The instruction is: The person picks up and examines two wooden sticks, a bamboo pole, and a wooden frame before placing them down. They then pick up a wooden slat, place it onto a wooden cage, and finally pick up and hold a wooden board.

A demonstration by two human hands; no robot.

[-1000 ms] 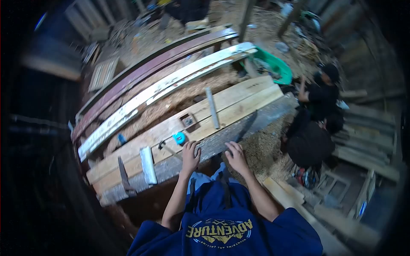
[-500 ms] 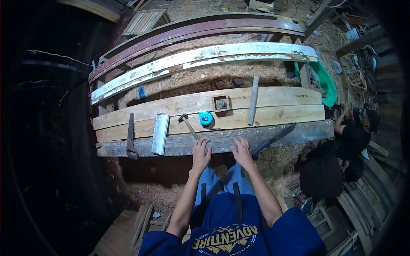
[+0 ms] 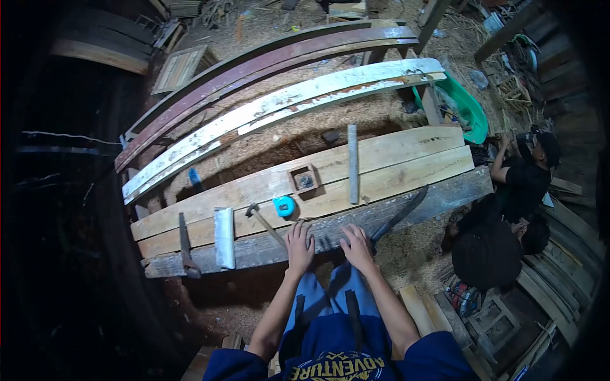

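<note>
Fingers loosely spread on left hand (image 3: 300,247) and right hand (image 3: 358,246) (palms down), weathered gray plank (image 3: 254,249) under fingertips, wooden-handled hammer (image 3: 267,225) beside left.

In front of you, 3 planks (image 3: 419,174) lie side by side. Across them, left to right, you have a saw (image 3: 186,244), a short strip (image 3: 223,238), a hammer (image 3: 264,222), a tape measure (image 3: 284,206), a box (image 3: 315,179) and a bar (image 3: 352,164). The hammer's handle ends just beside your left hand (image 3: 299,244). Right of your right hand (image 3: 357,246), a curved tool (image 3: 406,216) lies over the nearest plank. Beyond run long beams (image 3: 254,105), with a basin (image 3: 481,120) by their right ends.
</note>
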